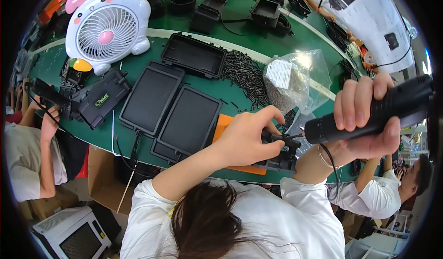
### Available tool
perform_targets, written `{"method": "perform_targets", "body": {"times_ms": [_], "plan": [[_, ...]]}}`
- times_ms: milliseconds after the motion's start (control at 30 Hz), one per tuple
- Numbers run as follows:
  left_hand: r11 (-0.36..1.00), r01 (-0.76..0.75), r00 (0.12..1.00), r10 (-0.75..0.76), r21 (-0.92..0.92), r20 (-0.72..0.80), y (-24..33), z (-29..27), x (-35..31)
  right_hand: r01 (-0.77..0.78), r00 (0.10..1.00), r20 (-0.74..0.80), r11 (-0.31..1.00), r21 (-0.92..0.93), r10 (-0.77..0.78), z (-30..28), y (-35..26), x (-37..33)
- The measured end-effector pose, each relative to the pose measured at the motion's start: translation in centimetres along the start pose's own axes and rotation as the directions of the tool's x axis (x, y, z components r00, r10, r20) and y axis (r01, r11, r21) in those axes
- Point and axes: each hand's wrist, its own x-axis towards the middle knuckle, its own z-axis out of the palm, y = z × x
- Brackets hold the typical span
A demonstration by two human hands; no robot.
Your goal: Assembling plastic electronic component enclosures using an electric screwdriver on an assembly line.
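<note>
Nearest the camera, your right hand [357, 104] is wrapped around a black electric screwdriver [408, 99], its bit directed leftward. A dark cable [334, 171] runs past the right wrist; if it snags on your forearm, the tool could be pulled off line.

At the near edge of the green bench [154, 51], your left hand [247, 134] has thumb and index finger clamped on a black plastic fitting [282, 161]. This fitting rests over an orange mat [221, 126]. Whether the bit is seated cannot be told; your fingers partly hide the spot. CAUTION: the bit is just beside your left fingertips. A slip, caused by a tilted tool or poor seating, could strike the thumb or score the plastic. A loose pinch could let the fitting twist under torque.

Beyond your left forearm, two flat black panels [191, 120] lie side by side; a sweep of the elbow could scuff their faces.

Farther out, a heap of black screws [242, 72] spreads beside an open black case shell [194, 56] and a clear plastic bag [318, 86]. Stray screws could roll beneath parts and mark them if the heap is brushed.
</note>
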Motion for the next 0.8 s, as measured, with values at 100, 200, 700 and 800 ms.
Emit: {"method": "perform_targets", "body": {"times_ms": [100,200,700,800], "plan": [[0.999,-0.019,1.000,0.019,-0.044,0.001,-0.5,0.3,0.2,0.061,0.996,0.062,0.998,0.009,-0.062,0.2,0.3,-0.1],[0.999,-0.018,1.000,0.018,-0.039,-0.006,-0.3,0.2,0.3,0.044,0.998,0.048,0.999,0.008,-0.045,0.3,0.4,0.1],[0.996,-0.089,0.991,0.086,-0.023,-0.105,-0.7,1.1,0.3,0.072,0.980,-0.176,0.991,-0.116,-0.092,1.6,1.1,-0.7],[0.991,-0.132,0.977,0.129,-0.006,-0.171,-1.0,1.1,0.2,0.070,0.962,-0.246,0.977,-0.201,-0.119,1.9,1.5,-0.7]]}}
